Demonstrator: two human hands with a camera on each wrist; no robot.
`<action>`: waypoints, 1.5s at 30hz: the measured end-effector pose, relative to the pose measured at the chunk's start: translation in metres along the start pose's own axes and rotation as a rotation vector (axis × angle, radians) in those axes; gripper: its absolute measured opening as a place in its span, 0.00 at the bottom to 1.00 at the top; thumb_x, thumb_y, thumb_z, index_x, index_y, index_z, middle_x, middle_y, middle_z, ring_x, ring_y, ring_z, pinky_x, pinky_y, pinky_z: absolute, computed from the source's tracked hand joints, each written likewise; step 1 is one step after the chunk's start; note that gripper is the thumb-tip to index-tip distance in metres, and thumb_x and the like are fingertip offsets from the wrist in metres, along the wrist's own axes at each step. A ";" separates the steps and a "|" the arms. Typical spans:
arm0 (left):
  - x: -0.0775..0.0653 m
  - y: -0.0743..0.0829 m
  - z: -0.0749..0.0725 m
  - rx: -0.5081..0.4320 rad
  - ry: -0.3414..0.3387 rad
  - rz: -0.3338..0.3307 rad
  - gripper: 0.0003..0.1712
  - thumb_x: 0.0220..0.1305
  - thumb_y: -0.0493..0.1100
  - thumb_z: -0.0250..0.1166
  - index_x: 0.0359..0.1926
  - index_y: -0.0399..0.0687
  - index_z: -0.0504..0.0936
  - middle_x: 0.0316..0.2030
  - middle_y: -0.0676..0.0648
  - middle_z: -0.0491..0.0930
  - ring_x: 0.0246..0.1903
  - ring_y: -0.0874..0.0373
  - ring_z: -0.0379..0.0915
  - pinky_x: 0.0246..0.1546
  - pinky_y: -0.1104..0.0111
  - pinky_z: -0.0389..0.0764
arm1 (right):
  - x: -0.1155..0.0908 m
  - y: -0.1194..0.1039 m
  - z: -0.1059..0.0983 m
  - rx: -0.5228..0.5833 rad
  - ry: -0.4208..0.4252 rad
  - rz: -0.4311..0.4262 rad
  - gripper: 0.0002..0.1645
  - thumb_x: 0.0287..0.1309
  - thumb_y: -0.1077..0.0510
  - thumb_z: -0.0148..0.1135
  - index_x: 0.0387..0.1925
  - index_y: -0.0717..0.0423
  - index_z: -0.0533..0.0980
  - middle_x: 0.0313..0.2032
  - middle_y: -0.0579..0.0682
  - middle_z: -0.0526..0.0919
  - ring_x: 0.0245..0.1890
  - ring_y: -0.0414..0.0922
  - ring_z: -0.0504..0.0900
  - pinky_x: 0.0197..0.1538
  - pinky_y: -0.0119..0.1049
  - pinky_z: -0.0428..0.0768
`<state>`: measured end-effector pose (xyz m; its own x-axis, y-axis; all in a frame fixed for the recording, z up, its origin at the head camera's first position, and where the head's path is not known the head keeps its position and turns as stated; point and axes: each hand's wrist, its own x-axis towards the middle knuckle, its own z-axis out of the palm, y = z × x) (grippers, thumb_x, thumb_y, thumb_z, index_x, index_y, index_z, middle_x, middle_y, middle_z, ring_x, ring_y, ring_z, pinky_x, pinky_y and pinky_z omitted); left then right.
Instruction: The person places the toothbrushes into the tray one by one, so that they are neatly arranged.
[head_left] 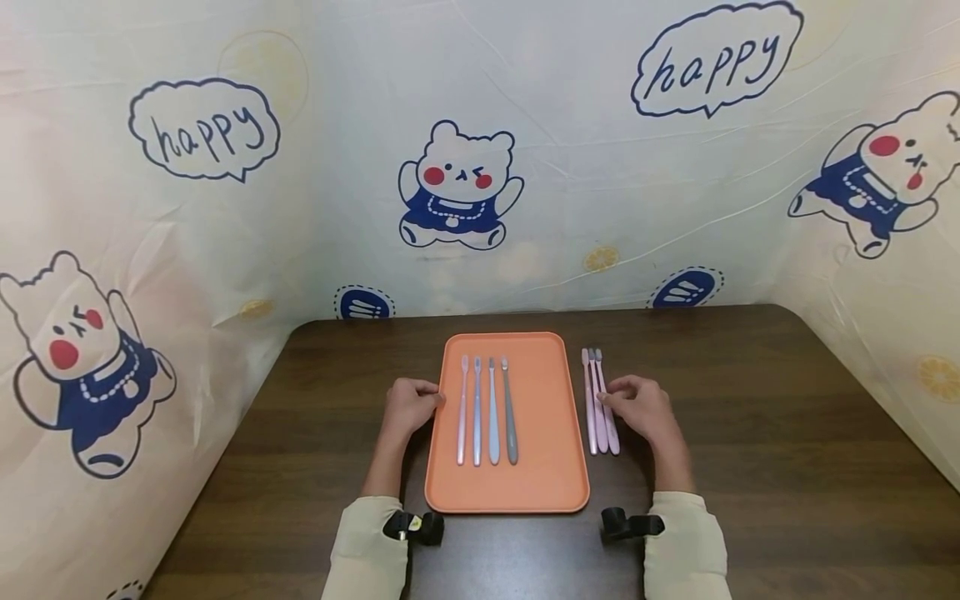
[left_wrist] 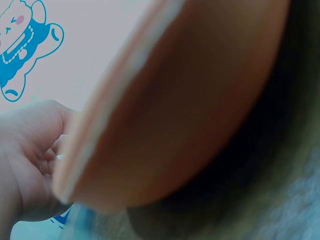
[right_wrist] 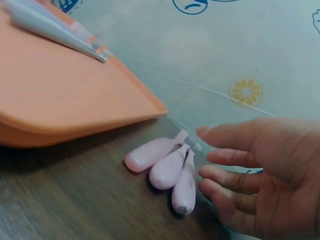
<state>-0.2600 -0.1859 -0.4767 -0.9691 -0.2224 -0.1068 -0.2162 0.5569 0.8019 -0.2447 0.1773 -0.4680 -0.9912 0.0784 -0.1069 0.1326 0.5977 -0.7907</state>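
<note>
The orange tray (head_left: 540, 417) lies on the table, with several toothbrushes side by side on it: a pink one (head_left: 462, 417), a blue one (head_left: 477, 421), a light blue one (head_left: 493, 425) and a grey one (head_left: 511, 421). At the tray's left rim is my left hand (head_left: 408, 408), its fingers curled and holding the edge; the tray wall (left_wrist: 165, 110) hides its fingertips in the left wrist view. My right hand (head_left: 643, 407) is beside three pink and lilac toothbrushes (right_wrist: 167, 170) right of the tray. Its fingers (right_wrist: 232, 159) are spread and slightly bent, with the tips close to the brushes; contact is unclear.
Dark brown wooden table (head_left: 765, 433) extends to both sides of the tray. A pale cloth (head_left: 555, 208) printed with bears hangs behind and at the sides. Black wrist cameras (head_left: 630, 525) sit on both cream sleeves (head_left: 686, 542), near the tray's front corners.
</note>
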 end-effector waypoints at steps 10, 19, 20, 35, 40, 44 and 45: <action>0.000 -0.001 0.002 -0.011 -0.015 -0.010 0.14 0.62 0.40 0.66 0.45 0.37 0.89 0.43 0.37 0.88 0.36 0.53 0.82 0.34 0.65 0.83 | -0.003 0.003 -0.009 0.029 -0.088 0.091 0.27 0.60 0.59 0.69 0.58 0.70 0.76 0.37 0.58 0.84 0.32 0.42 0.81 0.37 0.32 0.81; 0.000 -0.004 0.003 -0.022 -0.010 -0.006 0.13 0.61 0.40 0.66 0.44 0.37 0.89 0.42 0.37 0.88 0.33 0.54 0.82 0.34 0.65 0.84 | -0.004 0.003 -0.007 0.030 -0.089 0.142 0.27 0.58 0.60 0.72 0.56 0.70 0.76 0.35 0.57 0.84 0.33 0.44 0.81 0.37 0.33 0.82; 0.000 -0.004 0.003 -0.022 -0.009 -0.007 0.13 0.61 0.40 0.67 0.44 0.37 0.89 0.41 0.37 0.88 0.33 0.54 0.82 0.34 0.65 0.84 | -0.004 0.003 -0.007 0.027 -0.087 0.145 0.27 0.58 0.60 0.72 0.56 0.70 0.76 0.35 0.57 0.84 0.33 0.44 0.82 0.37 0.34 0.82; -0.001 -0.006 0.003 -0.018 -0.001 0.013 0.12 0.61 0.38 0.66 0.42 0.36 0.89 0.39 0.37 0.88 0.32 0.55 0.82 0.32 0.66 0.83 | -0.005 0.000 -0.005 0.000 -0.057 0.206 0.24 0.57 0.59 0.72 0.51 0.69 0.79 0.33 0.56 0.86 0.30 0.42 0.82 0.33 0.32 0.80; -0.001 -0.005 0.003 -0.029 0.007 0.010 0.13 0.60 0.38 0.66 0.42 0.35 0.89 0.38 0.37 0.88 0.30 0.56 0.82 0.31 0.67 0.83 | -0.005 -0.003 -0.003 -0.045 -0.037 0.199 0.22 0.57 0.58 0.71 0.49 0.69 0.81 0.34 0.58 0.86 0.30 0.44 0.82 0.33 0.33 0.80; -0.001 -0.004 0.002 -0.025 0.005 0.009 0.13 0.60 0.38 0.66 0.43 0.35 0.89 0.39 0.37 0.88 0.31 0.55 0.82 0.33 0.66 0.84 | -0.005 -0.005 -0.002 -0.082 -0.025 0.196 0.20 0.57 0.57 0.71 0.46 0.68 0.83 0.35 0.59 0.86 0.32 0.45 0.81 0.33 0.34 0.79; -0.001 -0.003 0.002 -0.025 0.004 0.008 0.13 0.61 0.38 0.66 0.43 0.35 0.89 0.39 0.37 0.88 0.31 0.55 0.83 0.33 0.65 0.84 | -0.004 -0.005 -0.002 -0.089 -0.022 0.198 0.19 0.57 0.56 0.70 0.45 0.68 0.84 0.35 0.59 0.86 0.32 0.46 0.81 0.33 0.34 0.79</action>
<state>-0.2585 -0.1858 -0.4807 -0.9704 -0.2208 -0.0980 -0.2051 0.5385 0.8173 -0.2409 0.1756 -0.4626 -0.9455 0.1840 -0.2688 0.3227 0.6407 -0.6967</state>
